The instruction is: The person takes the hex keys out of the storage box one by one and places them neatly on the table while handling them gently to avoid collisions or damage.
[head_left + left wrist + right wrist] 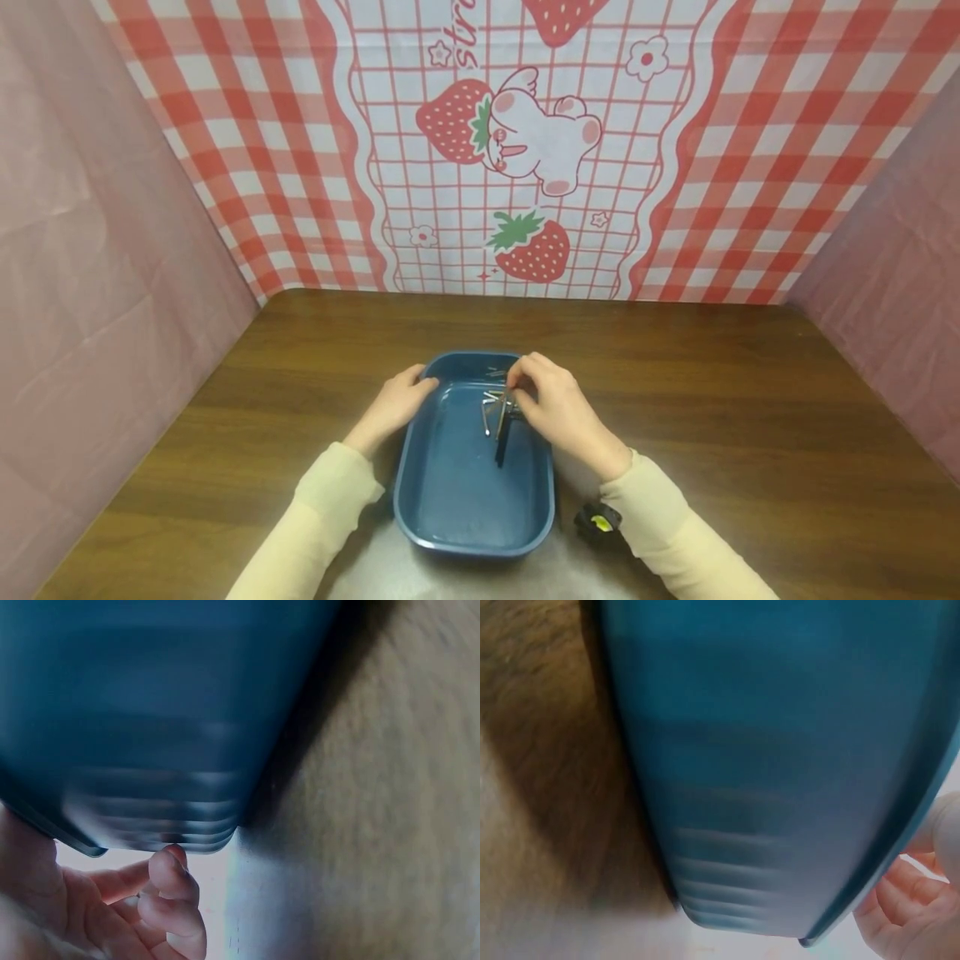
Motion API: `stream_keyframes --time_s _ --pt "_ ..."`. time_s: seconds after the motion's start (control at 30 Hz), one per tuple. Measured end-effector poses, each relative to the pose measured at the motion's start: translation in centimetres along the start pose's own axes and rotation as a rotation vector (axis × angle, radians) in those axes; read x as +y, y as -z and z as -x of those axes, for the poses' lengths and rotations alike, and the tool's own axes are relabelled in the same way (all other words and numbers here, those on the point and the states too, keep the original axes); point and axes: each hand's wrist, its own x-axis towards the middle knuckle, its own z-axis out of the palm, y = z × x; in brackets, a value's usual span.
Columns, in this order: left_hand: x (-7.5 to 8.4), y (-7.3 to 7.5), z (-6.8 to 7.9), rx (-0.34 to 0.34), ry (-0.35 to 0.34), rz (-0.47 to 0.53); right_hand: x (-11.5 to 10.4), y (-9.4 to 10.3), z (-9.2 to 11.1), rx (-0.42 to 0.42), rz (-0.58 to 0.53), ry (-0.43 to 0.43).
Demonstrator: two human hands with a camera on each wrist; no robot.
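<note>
The right hand (pixel 553 402) pinches a slender, shiny metal piece (pixel 501 418), its upper end hidden by the fingers. More metal pieces (pixel 486 421), too crowded to count, and a black strip (pixel 502 447) are in the blue tray (pixel 446 475), toward its far right corner. The left hand (pixel 393 404) grips its left rim near the far corner. The worktop's (pixel 750 400) near edge is cut off.

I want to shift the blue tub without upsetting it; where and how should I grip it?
Probably by the rim, about midway along both long sides of the blue tub, approached from left and right together. It stands upright and is longer than wide, so those grips face each other across its narrow width. The slim shiny pieces inside suggest keeping it level.
</note>
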Motion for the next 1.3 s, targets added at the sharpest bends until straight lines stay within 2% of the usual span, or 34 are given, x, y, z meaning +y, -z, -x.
stream_keyframes --time_s 0.2,0.63,1.07,1.3 --pt "-0.1 0.0 -0.1 -0.005 0.005 -0.002 0.2 0.5 0.0 0.036 -0.002 -0.032" --pt "-0.1 0.0 -0.1 -0.005 0.005 0.001 0.6 0.9 -0.1 0.052 -0.029 -0.105" --pt "0.0 0.0 0.1 -0.008 0.008 0.003 1.0 1.4 0.2 0.127 -0.056 -0.183" --pt "0.0 -0.1 0.1 -0.008 0.005 0.007 1.5 1.8 0.6 0.149 -0.033 -0.182"
